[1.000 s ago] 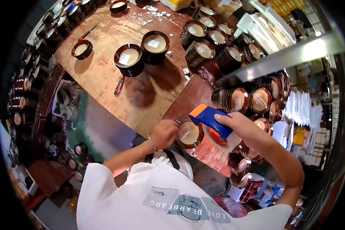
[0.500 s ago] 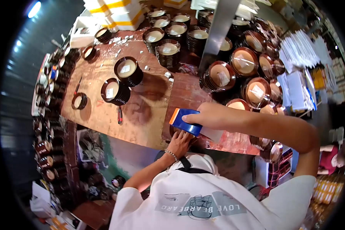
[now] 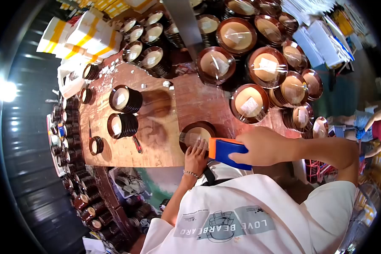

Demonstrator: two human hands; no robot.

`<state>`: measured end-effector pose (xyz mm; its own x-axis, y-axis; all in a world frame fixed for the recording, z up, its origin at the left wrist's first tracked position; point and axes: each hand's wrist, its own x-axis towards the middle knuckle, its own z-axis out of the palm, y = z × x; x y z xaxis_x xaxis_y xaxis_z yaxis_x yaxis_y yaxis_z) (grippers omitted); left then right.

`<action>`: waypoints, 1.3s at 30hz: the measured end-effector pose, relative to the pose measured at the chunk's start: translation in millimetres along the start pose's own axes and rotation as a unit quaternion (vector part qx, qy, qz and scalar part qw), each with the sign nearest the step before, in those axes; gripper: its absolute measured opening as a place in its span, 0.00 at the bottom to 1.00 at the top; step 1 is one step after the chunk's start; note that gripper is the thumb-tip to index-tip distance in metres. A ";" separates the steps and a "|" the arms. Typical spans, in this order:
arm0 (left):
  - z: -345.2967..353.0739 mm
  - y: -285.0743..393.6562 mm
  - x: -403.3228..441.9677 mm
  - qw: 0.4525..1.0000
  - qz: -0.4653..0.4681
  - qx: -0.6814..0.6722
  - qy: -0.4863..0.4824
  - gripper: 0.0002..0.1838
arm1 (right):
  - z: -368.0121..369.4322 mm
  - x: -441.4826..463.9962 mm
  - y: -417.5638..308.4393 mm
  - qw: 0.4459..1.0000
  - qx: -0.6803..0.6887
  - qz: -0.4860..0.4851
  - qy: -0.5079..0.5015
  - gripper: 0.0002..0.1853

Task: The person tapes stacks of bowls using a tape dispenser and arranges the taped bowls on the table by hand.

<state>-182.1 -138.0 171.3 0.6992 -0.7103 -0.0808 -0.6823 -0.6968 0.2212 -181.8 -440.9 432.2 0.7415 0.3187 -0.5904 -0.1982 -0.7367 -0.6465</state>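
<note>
A blue tape dispenser with an orange front (image 3: 227, 153) is held in my right hand (image 3: 262, 146), its fingers wrapped round it. Its orange end is beside my left hand (image 3: 195, 156), at the right side of a dark-rimmed stack of dishes (image 3: 192, 134) with a pale centre and a label. My left hand lies on the near part of that stack, fingers stretched out. The stack rests on the reddish part of the table (image 3: 190, 101), near its front edge.
Two dish stacks (image 3: 122, 125) stand left of centre, a red-and-black cutter (image 3: 137, 144) beside them. A small stack (image 3: 96, 145) is farther left. Wrapped stacks (image 3: 249, 103) crowd the right and back around a metal post (image 3: 184, 25). Another person (image 3: 364, 127) is at the far right.
The view has turned, shifting the table's contents. My right hand has brought the tape dispenser down to the dish stack beside my left hand, which has spread from a closed shape onto the stack.
</note>
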 end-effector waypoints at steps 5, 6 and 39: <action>-8.1 3.7 5.3 1.000 0.013 0.007 -0.003 0.31 | 4.6 -41.3 53.0 0.999 0.024 -0.013 0.038 0.25; -8.0 4.5 6.2 1.000 0.012 0.009 -0.007 0.31 | 6.0 -49.0 59.6 0.998 0.035 -0.003 0.044 0.24; -12.2 17.5 17.0 0.998 0.032 0.041 -0.040 0.30 | 205.2 71.5 286.2 0.988 0.070 0.092 0.102 0.27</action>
<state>-179.5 -161.0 185.7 0.6374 -0.7565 -0.1468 -0.7420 -0.6539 0.1480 -317.0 -506.5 105.8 0.7955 0.0498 -0.6040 -0.4178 -0.6769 -0.6060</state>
